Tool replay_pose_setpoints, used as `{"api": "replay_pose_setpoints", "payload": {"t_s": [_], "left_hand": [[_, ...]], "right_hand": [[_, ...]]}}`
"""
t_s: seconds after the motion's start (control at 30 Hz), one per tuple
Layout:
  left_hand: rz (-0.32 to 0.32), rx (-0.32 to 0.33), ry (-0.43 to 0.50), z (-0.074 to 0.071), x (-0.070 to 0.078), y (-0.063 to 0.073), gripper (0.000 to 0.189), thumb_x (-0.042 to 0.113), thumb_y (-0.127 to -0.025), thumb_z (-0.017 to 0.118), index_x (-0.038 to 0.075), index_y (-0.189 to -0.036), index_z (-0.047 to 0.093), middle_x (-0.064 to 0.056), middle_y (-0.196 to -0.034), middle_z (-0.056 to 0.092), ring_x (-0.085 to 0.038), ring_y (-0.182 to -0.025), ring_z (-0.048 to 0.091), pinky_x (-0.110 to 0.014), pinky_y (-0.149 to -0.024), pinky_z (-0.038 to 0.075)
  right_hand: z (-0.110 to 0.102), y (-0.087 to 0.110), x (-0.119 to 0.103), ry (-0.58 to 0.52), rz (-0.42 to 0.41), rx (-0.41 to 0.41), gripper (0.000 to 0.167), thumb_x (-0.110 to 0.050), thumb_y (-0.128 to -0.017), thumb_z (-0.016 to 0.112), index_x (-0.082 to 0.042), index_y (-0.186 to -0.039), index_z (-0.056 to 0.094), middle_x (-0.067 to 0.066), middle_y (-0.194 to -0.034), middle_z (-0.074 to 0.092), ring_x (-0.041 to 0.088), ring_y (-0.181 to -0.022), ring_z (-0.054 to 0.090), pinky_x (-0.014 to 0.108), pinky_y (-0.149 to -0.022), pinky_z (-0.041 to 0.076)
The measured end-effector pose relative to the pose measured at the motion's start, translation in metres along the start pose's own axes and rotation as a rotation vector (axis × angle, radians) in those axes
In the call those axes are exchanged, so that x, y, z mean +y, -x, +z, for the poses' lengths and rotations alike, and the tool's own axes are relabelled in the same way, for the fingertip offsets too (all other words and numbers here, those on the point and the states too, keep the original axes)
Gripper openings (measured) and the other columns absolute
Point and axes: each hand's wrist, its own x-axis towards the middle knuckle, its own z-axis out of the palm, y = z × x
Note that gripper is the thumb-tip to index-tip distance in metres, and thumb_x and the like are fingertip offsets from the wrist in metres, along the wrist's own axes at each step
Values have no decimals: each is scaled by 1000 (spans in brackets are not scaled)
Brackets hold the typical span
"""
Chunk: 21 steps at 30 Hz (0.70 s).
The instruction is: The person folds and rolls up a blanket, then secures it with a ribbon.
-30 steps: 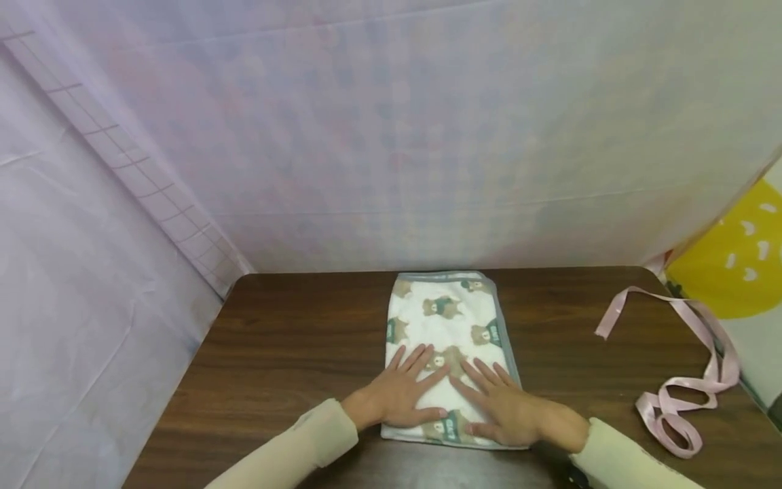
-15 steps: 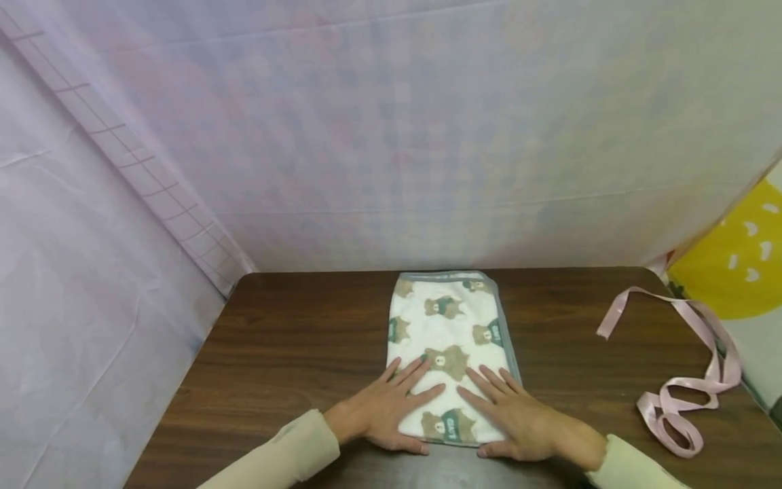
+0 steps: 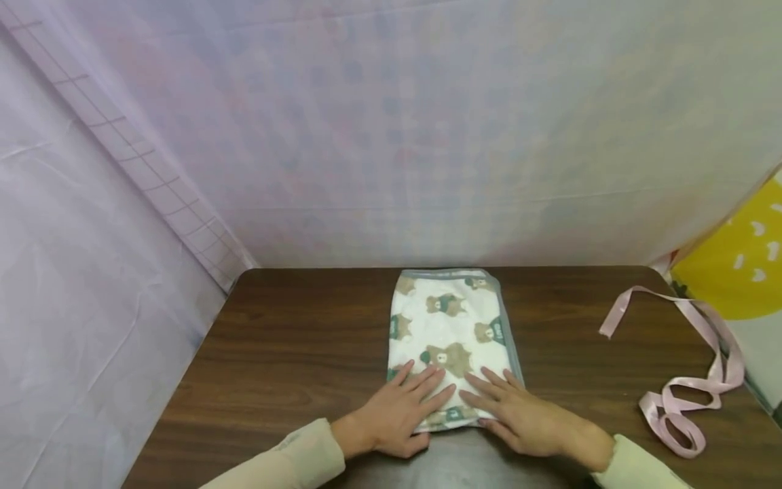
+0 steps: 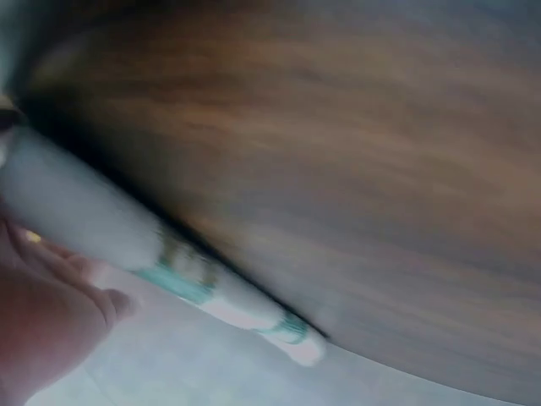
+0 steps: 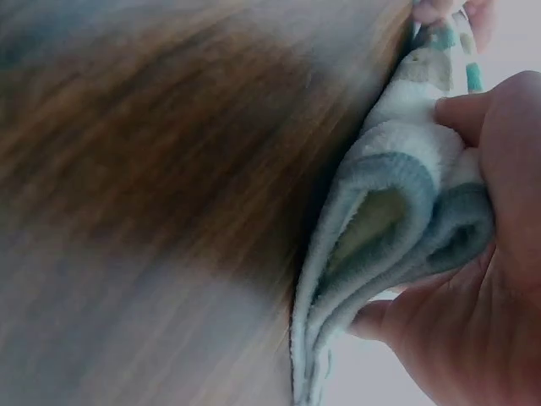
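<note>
A folded white towel [image 3: 449,333] with brown bears and grey edging lies at the middle of the table. My left hand [image 3: 394,418] rests over its near left corner, fingers straight and spread, thumb off the near edge. Over the near right corner lies my right hand [image 3: 525,414]. In the right wrist view the towel [image 5: 380,190] bulges up in thick loops along its near side. There my right hand [image 5: 456,326] has its thumb against the front of the bulge and a fingertip behind it. The left wrist view is blurred; the towel's rounded edge [image 4: 177,266] shows beside my left hand [image 4: 51,321].
A pink satin ribbon [image 3: 711,384] lies in loose loops along the right side of the dark wooden table [image 3: 293,353]. A pale patterned cloth [image 3: 427,136] hangs behind the table's far edge. White sheeting [image 3: 79,305] hangs at the left, a yellow print [image 3: 733,278] at the right.
Both hands first drew back toward the near edge, thumbs coming off it. Since then that edge has moved away from me, and the lowest bear has become mostly hidden.
</note>
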Motion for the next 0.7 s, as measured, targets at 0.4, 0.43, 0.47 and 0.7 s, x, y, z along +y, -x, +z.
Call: {"api": "replay_pose_setpoints", "payload": {"t_s": [0.4,0.43,0.47,0.7], "left_hand": [[-89,1,22,-6,9,16,98,21,-87,65,20,-161,0,-11,-159,32,-23,-147,30,-45,-116,31],[-89,-3,20,-6,8,18,96,21,-89,64,20,-161,0,-11,-159,32,-22,-147,30,-44,-116,31],[-87,-6,14,-6,8,19,95,22,-90,63,20,-161,0,-10,-160,31,-22,-147,29,-43,-116,32],[-57,-7,51,-5,6,27,81,22,-98,54,17,-161,4,-6,-161,30,-23,-148,28,-42,-115,33]], "right_hand": [[6,6,-3,15,-59,-48,96,-4,-68,77,-9,-154,34,25,-150,42,48,-133,42,38,-118,-9],[7,7,-4,13,-57,-46,98,-1,-66,76,-9,-154,33,25,-150,41,48,-133,43,31,-115,-15],[7,8,-4,12,-54,-44,100,2,-65,75,-9,-155,32,25,-150,41,47,-133,43,27,-113,-19],[10,13,-5,38,-62,8,100,9,-61,70,-8,-153,34,23,-147,46,44,-129,48,25,-115,-17]]}}
